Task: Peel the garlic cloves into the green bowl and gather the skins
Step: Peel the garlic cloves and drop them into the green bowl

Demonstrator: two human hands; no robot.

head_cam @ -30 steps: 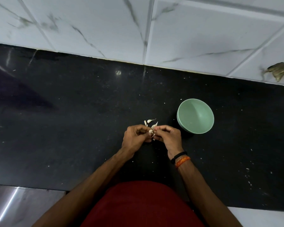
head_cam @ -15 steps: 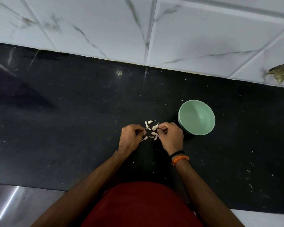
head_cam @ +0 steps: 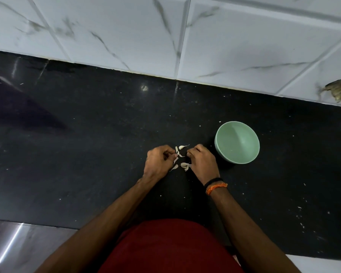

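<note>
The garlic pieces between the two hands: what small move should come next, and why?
Probably bring the hands together over one clove and peel it. The left hand and right hand flank the garlic pieces on the counter, and the bowl looks empty.

Curled fingers [head_cam: 170, 154] hide whatever either hand holds; forearms cut off at bottom edge

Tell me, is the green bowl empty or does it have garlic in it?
Empty: the green bowl stands upright and shows only its bare inside.
</note>
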